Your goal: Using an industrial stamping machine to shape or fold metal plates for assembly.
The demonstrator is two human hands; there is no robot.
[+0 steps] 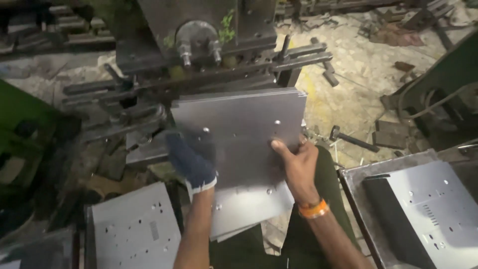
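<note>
Sheet-metal plates (239, 124), grey and punched with small holes, are held as a stack of several in front of a heavy dark press machine (199, 45), their far edge just short of its horizontal bars, probably so the edges stay aligned. On the near-left side of the stack, the left hand (191, 162), in a dark blue knit glove, is curled around the plates' lower edge, gripping them from below. On the near-right side, the bare right hand (296, 164), with an orange wristband (313, 209), clamps the stack with its thumb pressed flat on top and its fingers hidden underneath, which seems to keep the sheets from sliding apart. Below the stack, to the left, lies another punched plate (134, 226); to the right a metal tray (358, 174) holds more punched sheets. A hammer (351, 139) lies on the littered floor (358, 74) right of the stack.
</note>
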